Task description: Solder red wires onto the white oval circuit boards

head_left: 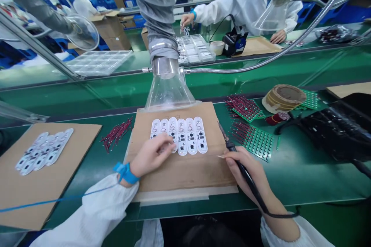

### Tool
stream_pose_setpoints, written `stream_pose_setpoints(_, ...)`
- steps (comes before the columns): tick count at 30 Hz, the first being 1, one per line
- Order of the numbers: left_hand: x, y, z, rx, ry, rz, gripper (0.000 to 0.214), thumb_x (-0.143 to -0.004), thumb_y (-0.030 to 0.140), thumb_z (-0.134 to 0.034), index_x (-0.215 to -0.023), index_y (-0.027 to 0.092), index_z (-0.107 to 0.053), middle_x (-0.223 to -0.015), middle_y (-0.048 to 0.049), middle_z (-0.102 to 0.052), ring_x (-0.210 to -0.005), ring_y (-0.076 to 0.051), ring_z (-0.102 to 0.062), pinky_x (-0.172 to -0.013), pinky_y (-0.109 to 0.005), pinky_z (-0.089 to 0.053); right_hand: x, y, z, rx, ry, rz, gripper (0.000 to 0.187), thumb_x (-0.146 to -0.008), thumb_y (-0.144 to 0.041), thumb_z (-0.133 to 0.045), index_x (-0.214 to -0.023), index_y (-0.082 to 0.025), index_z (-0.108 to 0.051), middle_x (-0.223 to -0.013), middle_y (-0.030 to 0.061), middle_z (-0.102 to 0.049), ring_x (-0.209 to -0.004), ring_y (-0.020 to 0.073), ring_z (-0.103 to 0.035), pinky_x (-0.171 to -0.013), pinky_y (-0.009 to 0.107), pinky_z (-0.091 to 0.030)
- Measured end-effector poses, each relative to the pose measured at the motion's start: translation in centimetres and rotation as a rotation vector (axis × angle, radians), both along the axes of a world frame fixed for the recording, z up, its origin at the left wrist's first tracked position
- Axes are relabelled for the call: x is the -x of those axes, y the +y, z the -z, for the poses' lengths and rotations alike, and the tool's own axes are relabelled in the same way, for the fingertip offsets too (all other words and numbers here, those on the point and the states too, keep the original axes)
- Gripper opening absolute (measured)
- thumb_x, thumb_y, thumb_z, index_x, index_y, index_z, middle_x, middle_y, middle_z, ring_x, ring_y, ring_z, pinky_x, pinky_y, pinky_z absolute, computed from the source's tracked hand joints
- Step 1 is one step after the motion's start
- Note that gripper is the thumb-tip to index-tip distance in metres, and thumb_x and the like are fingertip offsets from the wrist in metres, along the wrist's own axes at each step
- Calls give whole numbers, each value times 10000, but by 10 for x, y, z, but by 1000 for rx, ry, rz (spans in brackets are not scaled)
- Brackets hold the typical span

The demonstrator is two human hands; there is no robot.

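Note:
Several white, round-ended circuit boards lie side by side on a cardboard sheet, with black parts and thin reddish wires on them. My left hand, a blue strap at its wrist, is over the lower ends of the leftmost boards, its fingers curled in. What those fingers hold, if anything, is hidden. My right hand is closed around a soldering iron by the right edge of the cardboard, the tip pointing up and away. A thin pale strip sticks out from its fingertips.
A clear fume hood hangs behind the boards. Red wires lie left; green panels with red wires, a tape roll and a black case stand right. More boards lie far left. A co-worker sits opposite.

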State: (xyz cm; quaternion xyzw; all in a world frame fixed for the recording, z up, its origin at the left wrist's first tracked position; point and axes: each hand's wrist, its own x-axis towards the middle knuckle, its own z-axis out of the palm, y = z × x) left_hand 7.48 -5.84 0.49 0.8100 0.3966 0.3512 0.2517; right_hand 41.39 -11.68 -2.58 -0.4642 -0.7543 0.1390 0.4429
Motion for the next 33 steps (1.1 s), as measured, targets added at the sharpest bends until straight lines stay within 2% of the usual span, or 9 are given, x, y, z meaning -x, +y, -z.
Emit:
stream_pose_setpoints(3, 16, 23, 5, -202, -112, -143, 111, -1024, 118, -653, -984, 213, -613, -723, 73, -409, -591, -109, -402, -577, -237, -335, 4, -4, 3, 59, 127, 81, 200, -1128, -226, -612, -1315, -286, -650, -953, 13, -787, -877, 197, -785, -870, 340, -625)
stream_pose_setpoints(5, 23, 30, 10, -231, -130, -174, 121, -1014, 106, -660, -999, 213, -606, -729, 74, -398, -597, -109, -403, -584, -235, -342, 7, -8, 6, 112, 247, 97, 291, -1122, -263, -652, -1400, -281, -566, -977, 18, -827, -923, 215, -824, -930, 383, -646)
stream_pose_setpoints(8, 30, 28, 16, -183, -88, -120, 129, -1010, 102, -666, -1015, 217, -607, -732, 76, -397, -590, -103, -402, -581, -232, -338, 8, -13, 11, 158, 377, 121, 270, -1099, -265, -720, -1334, -273, -588, -1006, 30, -851, -952, 218, -844, -913, 369, -668)
stream_pose_setpoints(12, 32, 23, 17, -133, -55, -55, 128, -1018, 103, -655, -1019, 221, -605, -740, 76, -396, -584, -98, -406, -577, -227, -347, 3, -13, 12, 132, 496, 208, 92, -1105, -321, -724, -1149, -242, -710, -885, 24, -813, -785, 180, -799, -721, 281, -641)
stream_pose_setpoints(15, 30, 22, 14, -132, -26, -21, 127, -1020, 102, -644, -1004, 220, -600, -733, 76, -402, -584, -99, -414, -581, -228, -354, 2, -10, 9, 141, 611, 222, 208, -1126, -383, -674, -993, -227, -711, -750, 4, -728, -633, 158, -706, -587, 258, -570)
stream_pose_setpoints(18, 28, 22, 11, -132, -6, -17, 114, -1016, 112, -639, -982, 215, -604, -719, 77, -404, -577, -101, -420, -574, -234, -352, 3, -9, 4, 148, 614, 187, 257, -1086, -406, -725, -914, -216, -710, -699, -2, -678, -575, 151, -663, -542, 254, -534)
stream_pose_setpoints(27, 30, 22, 11, -86, 54, -36, 86, -1020, 148, -636, -958, 204, -616, -707, 71, -409, -577, -108, -423, -568, -246, -352, 1, -13, 7, 199, 576, 149, 266, -1077, -440, -729, -922, -224, -719, -689, 9, -662, -575, 167, -644, -525, 272, -527)
stream_pose_setpoints(33, 30, 22, 11, -86, 70, -20, 93, -1030, 136, -638, -984, 213, -613, -725, 73, -408, -600, -108, -423, -579, -238, -357, -1, -16, 15, 194, 514, 115, 183, -1092, -372, -718, -975, -231, -734, -740, 9, -689, -619, 160, -663, -567, 265, -547)
